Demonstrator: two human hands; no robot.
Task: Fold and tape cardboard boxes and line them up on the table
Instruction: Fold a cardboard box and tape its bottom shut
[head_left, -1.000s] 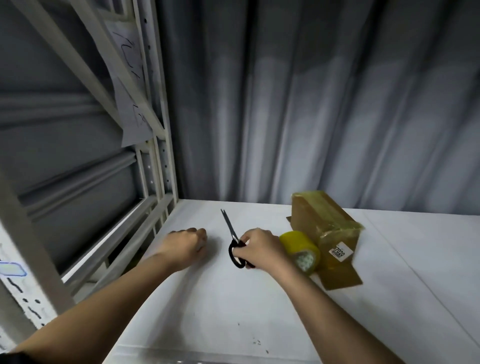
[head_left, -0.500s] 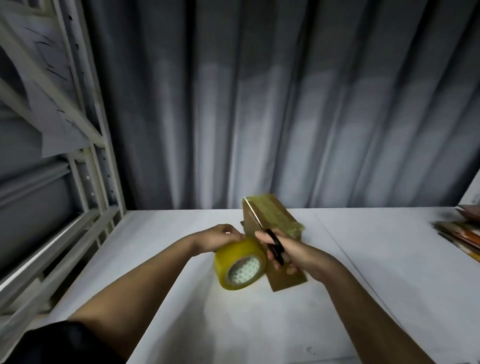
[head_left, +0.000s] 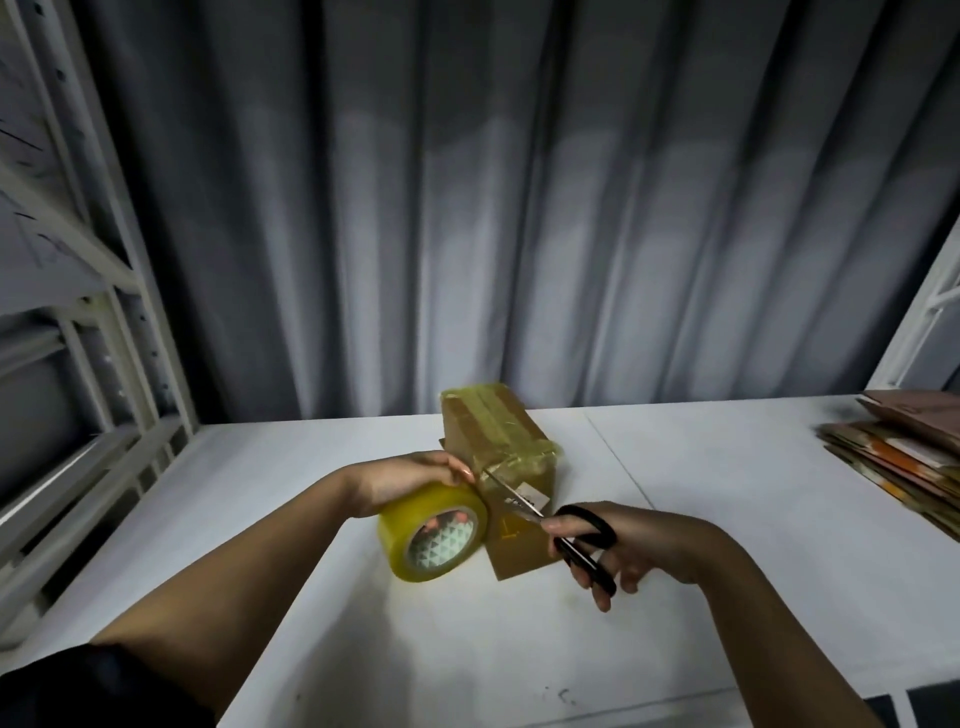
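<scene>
— Where is the cardboard box (head_left: 496, 441) sitting?

— On the white table (head_left: 727, 545), close to the grey curtain (head_left: 519, 208) behind it. Its top and near end are wrapped in yellowish tape, and one loose flap lies flat on the table at the box's near side.

— And the hands?

— The left hand (head_left: 400, 480) is just left of the box, fingers curled over the top of the tape roll (head_left: 434, 532), gripping it. The roll stands on its edge, tilted, touching the box's near-left corner, its printed core facing the camera.

— The right one?

— The right hand (head_left: 631, 545) is in front of the box and to its right, fingers threaded through the black handles of the scissors (head_left: 561, 525) and closed round them. The blades point up-left, their tips at the taped near end of the box, right beside the roll. Whether the blades are parted I cannot tell.

— Anything else near the box?

— Well to its right, at the table's edge, lies a stack of flat cardboard (head_left: 898, 467). Well to its left stands a metal shelving frame (head_left: 104, 338).
</scene>
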